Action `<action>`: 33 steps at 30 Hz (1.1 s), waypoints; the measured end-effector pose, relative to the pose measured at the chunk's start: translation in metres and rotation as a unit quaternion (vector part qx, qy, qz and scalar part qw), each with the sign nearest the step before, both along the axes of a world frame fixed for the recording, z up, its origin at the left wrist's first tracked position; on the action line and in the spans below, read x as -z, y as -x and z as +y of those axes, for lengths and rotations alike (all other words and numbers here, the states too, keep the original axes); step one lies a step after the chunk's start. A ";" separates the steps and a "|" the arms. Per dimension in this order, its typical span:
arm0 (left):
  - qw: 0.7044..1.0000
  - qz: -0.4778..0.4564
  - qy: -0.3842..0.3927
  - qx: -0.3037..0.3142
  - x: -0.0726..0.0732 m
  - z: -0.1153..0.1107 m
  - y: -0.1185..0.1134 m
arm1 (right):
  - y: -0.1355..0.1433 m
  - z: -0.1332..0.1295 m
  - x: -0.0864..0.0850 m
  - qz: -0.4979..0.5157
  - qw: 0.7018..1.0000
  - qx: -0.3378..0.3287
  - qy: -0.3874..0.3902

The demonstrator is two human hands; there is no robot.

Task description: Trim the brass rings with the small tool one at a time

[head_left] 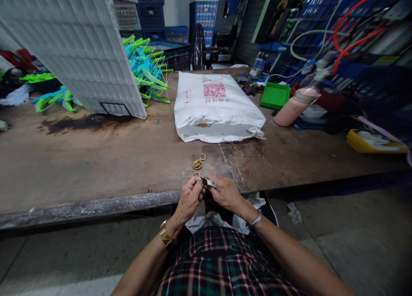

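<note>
My left hand (189, 198) and my right hand (225, 194) meet at the front edge of the workbench, both with fingers pinched together. Between their fingertips shows a small piece, dark at one end and pale at the other (210, 183); its kind is not clear. What else my left fingers grip is hidden. A brass-coloured ring (197, 174) lies right at my left fingertips; I cannot tell if they touch it. Just beyond, a small pile of similar rings (197, 164) rests on the wood, with a single ring (202, 157) beside it.
A white printed sack (222, 111) lies beyond the rings, more rings showing at its opening. Left stand a ribbed white panel (74, 51) and green-and-blue plastic parts (146, 68). Right are a pink bottle (292, 108), a green tray (275, 95) and a yellow tray (360, 145).
</note>
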State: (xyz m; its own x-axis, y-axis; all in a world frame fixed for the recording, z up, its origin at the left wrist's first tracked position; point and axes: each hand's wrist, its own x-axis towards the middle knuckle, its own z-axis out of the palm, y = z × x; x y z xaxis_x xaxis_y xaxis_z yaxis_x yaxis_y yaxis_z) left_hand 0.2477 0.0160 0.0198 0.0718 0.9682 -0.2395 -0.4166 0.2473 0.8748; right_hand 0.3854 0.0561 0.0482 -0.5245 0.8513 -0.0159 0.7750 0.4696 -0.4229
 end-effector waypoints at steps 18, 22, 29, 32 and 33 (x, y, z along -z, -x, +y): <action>0.994 -0.107 0.025 -0.002 -0.015 -0.016 0.007 | -0.005 0.026 0.013 -0.161 0.984 0.081 -0.016; 0.982 -0.164 0.048 -0.087 -0.011 -0.009 0.021 | 0.016 0.024 0.016 -0.112 0.989 0.089 -0.020; 0.961 -0.243 0.092 -0.100 -0.004 -0.006 0.039 | 0.040 0.023 0.016 -0.109 0.988 0.110 0.001; 0.946 -0.272 0.133 -0.112 0.001 -0.003 0.040 | 0.039 0.025 0.017 -0.105 0.989 0.104 -0.002; 0.943 -0.274 0.147 -0.119 0.002 -0.002 0.040 | 0.038 0.025 0.018 -0.101 0.990 0.099 -0.006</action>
